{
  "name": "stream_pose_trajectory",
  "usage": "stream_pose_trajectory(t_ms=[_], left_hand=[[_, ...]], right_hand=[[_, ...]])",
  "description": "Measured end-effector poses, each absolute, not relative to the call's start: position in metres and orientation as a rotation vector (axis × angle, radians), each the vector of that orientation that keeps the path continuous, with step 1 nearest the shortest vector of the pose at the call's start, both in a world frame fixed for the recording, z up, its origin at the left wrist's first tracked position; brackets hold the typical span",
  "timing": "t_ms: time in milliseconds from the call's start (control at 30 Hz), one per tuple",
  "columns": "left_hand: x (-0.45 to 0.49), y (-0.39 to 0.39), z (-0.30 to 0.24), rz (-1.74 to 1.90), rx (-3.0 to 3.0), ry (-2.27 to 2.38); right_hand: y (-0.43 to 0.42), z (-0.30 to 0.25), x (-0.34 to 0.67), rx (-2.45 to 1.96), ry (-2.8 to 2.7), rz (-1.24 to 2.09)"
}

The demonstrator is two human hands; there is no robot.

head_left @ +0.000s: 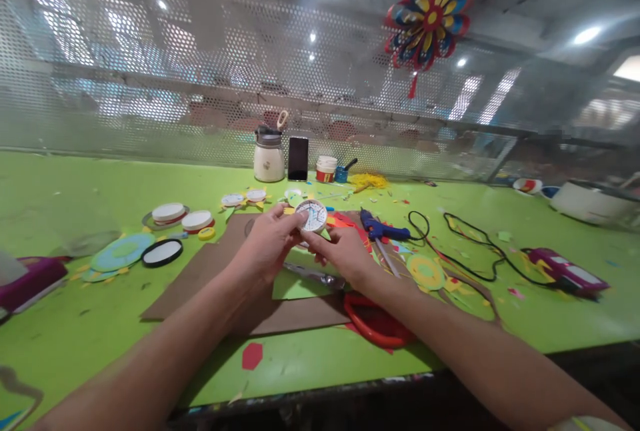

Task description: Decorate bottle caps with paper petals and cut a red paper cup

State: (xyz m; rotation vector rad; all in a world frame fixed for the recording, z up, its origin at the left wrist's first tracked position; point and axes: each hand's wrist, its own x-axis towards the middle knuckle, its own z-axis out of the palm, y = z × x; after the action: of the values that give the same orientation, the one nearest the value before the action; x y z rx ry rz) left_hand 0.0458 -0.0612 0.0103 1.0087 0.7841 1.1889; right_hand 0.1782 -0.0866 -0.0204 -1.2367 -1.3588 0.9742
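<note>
Above the middle of the table, a small round white lid (313, 216) with dark lines across its face is tilted toward me. My left hand (273, 241) pinches its left side with thumb and fingers. From below right, my right hand (345, 251) holds the lower edge, where a bit of green paper (325, 234) shows. Scissors with red handles (375, 331) lie under my right forearm, their metal blades (315, 276) over green paper (295, 290) on brown cardboard (200, 278). The fingers behind the lid are partly hidden.
A blue glue gun (383, 226) with a black cord lies right of my hands. White lids (197, 220) and a black ring (161, 253) are at left. A jug (269, 159), a phone (298, 159) and paint pots (326, 169) stand at the back. A paper flower (433, 16) hangs above.
</note>
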Motion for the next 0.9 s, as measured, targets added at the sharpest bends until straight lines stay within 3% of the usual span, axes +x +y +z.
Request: stream_pose_trajectory(t_ms=[300,900], left_hand=[[0.045,-0.061,0.015,1.14,0.994,0.777],[0.032,-0.039,-0.002,0.965,1.143,0.651]], right_hand=[[-0.083,-0.028,0.178,-1.266,-1.385,0.801],[-0.064,-0.01,0.216,-1.172,-1.379,0.849]])
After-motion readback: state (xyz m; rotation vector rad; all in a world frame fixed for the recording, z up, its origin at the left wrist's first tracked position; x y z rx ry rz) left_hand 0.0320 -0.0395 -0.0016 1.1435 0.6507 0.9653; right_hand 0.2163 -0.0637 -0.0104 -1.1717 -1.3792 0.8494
